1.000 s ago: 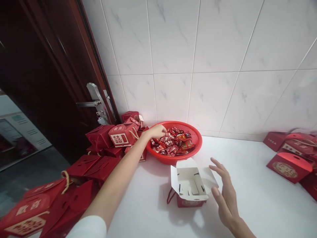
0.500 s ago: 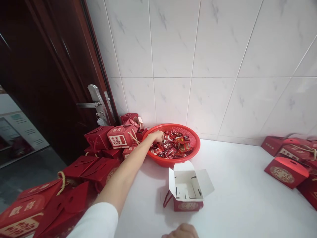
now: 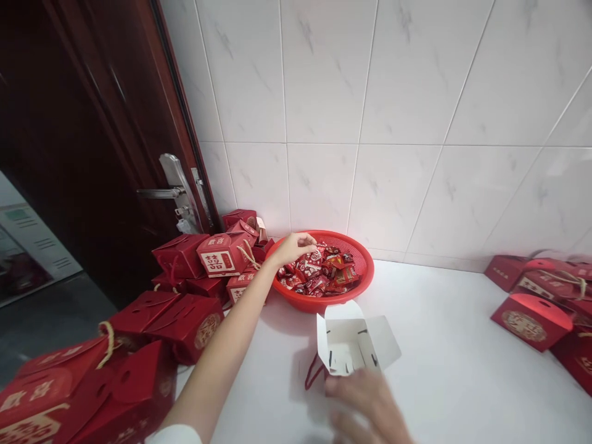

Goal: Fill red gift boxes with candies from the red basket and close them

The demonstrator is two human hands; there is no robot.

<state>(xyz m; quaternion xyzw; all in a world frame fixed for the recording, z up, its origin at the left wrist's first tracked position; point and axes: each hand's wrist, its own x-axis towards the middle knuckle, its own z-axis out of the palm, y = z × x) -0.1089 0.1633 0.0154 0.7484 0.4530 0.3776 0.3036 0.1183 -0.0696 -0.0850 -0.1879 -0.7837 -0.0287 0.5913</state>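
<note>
Many red gift boxes [image 3: 222,259] are closed; one box [image 3: 346,342] is left open on the bench [image 3: 439,357]. Wrapped candies [image 3: 330,268] in the red colander [image 3: 314,304] are overhung by the loosely curled left hand [image 3: 295,246]; any grip there, or by the blurred right hand [image 3: 367,401], cannot be told

A white tiled wall [image 3: 324,92] with grey marbled streaks spans from eleven o'clock round to three, its pale grout lines crossing in a grid. At ten o'clock stands a dark reddish-brown door [image 3: 83,123], glossy along its grooves, with a silver handle [image 3: 160,193] and keys [image 3: 184,225] near nine. Beyond its edge, around nine, show a whitish panel [image 3: 41,240] and grey floor [image 3: 50,302]. A smooth white worktop [image 3: 439,345] stretches through four o'clock under soft, cool light.
</note>
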